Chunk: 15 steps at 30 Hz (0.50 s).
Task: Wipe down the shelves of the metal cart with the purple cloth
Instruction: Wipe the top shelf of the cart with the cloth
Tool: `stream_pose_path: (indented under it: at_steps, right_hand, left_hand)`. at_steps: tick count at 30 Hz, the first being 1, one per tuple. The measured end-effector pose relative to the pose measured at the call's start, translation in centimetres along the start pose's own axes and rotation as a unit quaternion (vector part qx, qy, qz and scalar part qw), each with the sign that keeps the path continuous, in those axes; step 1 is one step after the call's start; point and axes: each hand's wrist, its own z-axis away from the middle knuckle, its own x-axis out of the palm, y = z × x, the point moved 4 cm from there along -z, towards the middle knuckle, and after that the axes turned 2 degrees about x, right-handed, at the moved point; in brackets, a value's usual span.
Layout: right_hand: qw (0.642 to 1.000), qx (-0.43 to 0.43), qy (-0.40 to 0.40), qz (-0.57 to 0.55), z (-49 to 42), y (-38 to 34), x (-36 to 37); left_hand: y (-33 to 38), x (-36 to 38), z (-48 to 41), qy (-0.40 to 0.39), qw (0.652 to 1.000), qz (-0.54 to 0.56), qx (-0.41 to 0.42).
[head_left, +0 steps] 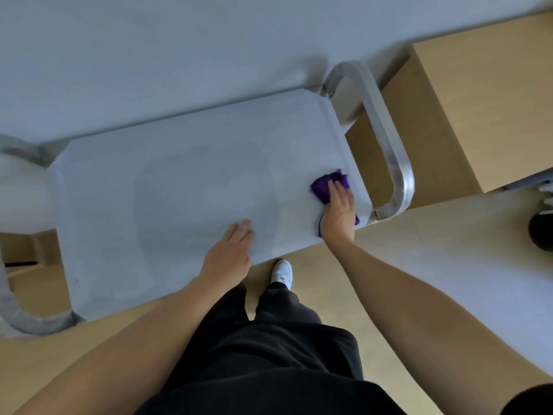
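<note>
Far left there's a curved silver handle [18,319] on the metal cart [179,181], whose top shelf is plain pale grey with a raised rim. The left hand [229,250] lies flat and spread on the near edge, holding nothing. Further right, the right hand [338,212] presses palm-down on the purple cloth [324,185], bunched up deep violet near the right-end handle [389,145].

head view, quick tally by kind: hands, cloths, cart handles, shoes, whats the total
hands: 2, left hand flat on the cart's top shelf, right hand pressing on the purple cloth
cloths: 1
cart handles: 2, right handle and left handle
shoes: 1, a white shoe
total: 6
</note>
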Motion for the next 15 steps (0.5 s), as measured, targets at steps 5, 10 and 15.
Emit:
stream_pose_path:
  at_steps: [5,10,15]
  right_hand:
    - [0.998,0.012,0.011,0.057,3.6,-8.1,4.1]
    - [0.964,-0.236,-0.103,0.062,9.8,-16.3,9.2]
    - [0.967,-0.238,-0.086,0.019,5.7,-13.6,6.3]
  left_hand:
    - [-6.2,-1.1,3.5,0.045,0.998,-0.006,-0.051]
    - [-9.5,-0.8,5.7,0.060,0.997,0.010,-0.041]
    - [-10.2,-0.3,5.9,0.050,0.998,0.031,-0.032]
